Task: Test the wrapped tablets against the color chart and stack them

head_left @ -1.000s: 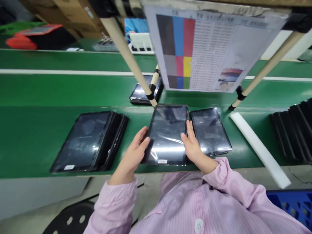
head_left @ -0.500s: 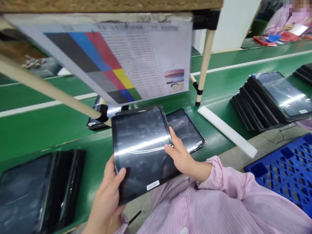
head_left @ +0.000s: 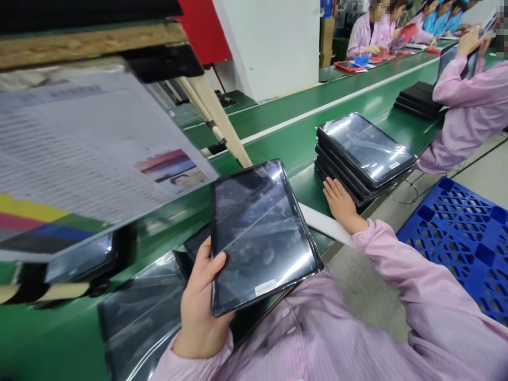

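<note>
My left hand (head_left: 206,296) grips a black tablet (head_left: 262,238) by its left edge, thumb on the glossy screen, which has a small white label near its lower edge. The tablet is tilted in front of my chest. Off to the right, my right hand (head_left: 340,202) is open, its fingers stretched out against the near side of a stack of tablets (head_left: 367,148). The top tablet of that stack lies screen up with a clear film. Partly hidden between the held tablet and my right forearm is a white foam strip (head_left: 325,225).
More tablets (head_left: 146,312) lie on the green bench at lower left. A printed sheet (head_left: 91,143) hangs from a shelf with a beige post (head_left: 222,121). A blue plastic pallet (head_left: 460,243) is at right. A co-worker's sleeve (head_left: 464,127) and another stack (head_left: 418,99) are farther along.
My right hand has let go of the held tablet and reached right to the stack. My left hand still holds the tablet. The view has turned right.
</note>
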Demonstrator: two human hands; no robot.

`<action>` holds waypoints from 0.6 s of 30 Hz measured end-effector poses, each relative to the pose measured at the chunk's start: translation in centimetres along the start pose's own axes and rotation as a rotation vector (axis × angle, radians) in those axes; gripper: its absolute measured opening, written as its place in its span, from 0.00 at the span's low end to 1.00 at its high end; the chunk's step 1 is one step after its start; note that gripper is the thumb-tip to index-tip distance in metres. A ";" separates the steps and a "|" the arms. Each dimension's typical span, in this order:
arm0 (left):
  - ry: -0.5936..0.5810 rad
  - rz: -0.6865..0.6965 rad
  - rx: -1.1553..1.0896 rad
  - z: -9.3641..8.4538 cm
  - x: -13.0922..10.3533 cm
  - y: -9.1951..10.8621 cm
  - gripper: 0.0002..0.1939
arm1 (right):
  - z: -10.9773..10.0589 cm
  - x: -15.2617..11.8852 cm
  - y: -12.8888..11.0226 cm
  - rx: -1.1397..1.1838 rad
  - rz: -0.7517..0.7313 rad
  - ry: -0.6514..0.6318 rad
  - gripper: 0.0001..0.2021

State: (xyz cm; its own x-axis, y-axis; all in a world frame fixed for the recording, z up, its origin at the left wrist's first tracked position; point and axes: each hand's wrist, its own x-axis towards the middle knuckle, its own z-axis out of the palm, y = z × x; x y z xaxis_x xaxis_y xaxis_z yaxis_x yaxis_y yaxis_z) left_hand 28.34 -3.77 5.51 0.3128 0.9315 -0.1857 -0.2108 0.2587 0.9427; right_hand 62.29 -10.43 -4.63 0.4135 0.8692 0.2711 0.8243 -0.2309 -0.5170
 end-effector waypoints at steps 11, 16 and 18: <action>-0.078 -0.170 -0.046 9.2 6.2 -0.9 0.27 | -3.7 2.8 11.3 -0.075 -0.007 -0.042 0.30; -0.138 -0.201 -0.126 12.6 8.5 -2.7 0.28 | -8.7 7.1 16.4 -0.148 0.124 -0.057 0.27; -0.167 -0.219 -0.149 13.3 8.9 -3.2 0.29 | -10.3 8.7 17.6 -0.158 0.185 -0.022 0.26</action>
State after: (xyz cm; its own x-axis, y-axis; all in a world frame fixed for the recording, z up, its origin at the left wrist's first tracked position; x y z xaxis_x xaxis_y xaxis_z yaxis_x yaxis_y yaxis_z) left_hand 44.07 0.33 4.55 0.5106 0.7979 -0.3203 -0.2511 0.4946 0.8320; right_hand 84.39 -11.42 -2.99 0.5559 0.8146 0.1654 0.7864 -0.4509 -0.4221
